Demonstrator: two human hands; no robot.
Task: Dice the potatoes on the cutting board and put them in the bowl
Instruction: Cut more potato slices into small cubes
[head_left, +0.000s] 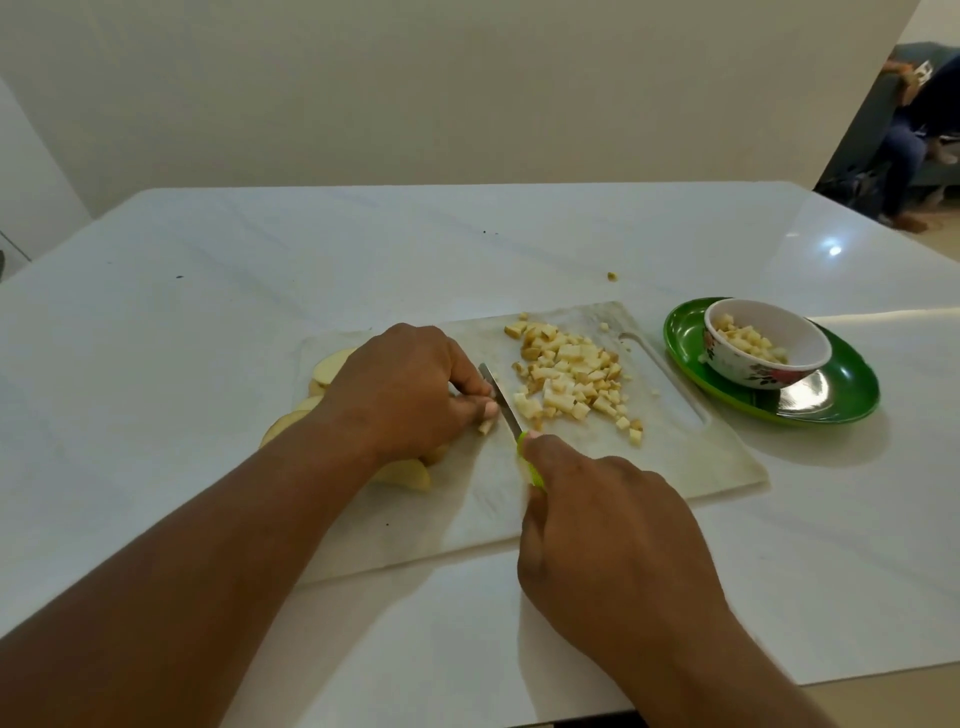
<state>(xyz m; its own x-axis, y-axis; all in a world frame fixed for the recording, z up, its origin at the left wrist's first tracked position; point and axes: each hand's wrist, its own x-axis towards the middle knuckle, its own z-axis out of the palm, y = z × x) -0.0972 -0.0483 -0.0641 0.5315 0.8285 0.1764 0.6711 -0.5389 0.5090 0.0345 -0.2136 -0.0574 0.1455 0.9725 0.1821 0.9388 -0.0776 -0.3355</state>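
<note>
White table (208, 322), green plate (852, 400) at its right, seated person (914, 124) far right.

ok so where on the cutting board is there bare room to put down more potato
Bare board lies near the front right corner of the cutting board, between the right hand and the handle slot. The middle is crowded with diced potato; the left edge holds potato slices under the left hand.

The bench (519, 244) is glossy white, stone-like. The cutting board (571, 483) looks matt, scuffed plastic, perhaps marbled. The knife (501, 402) has a bare metal blade and green plastic handle. The green plate (841, 400) shines; the bowl (769, 345) looks glazed.
</note>
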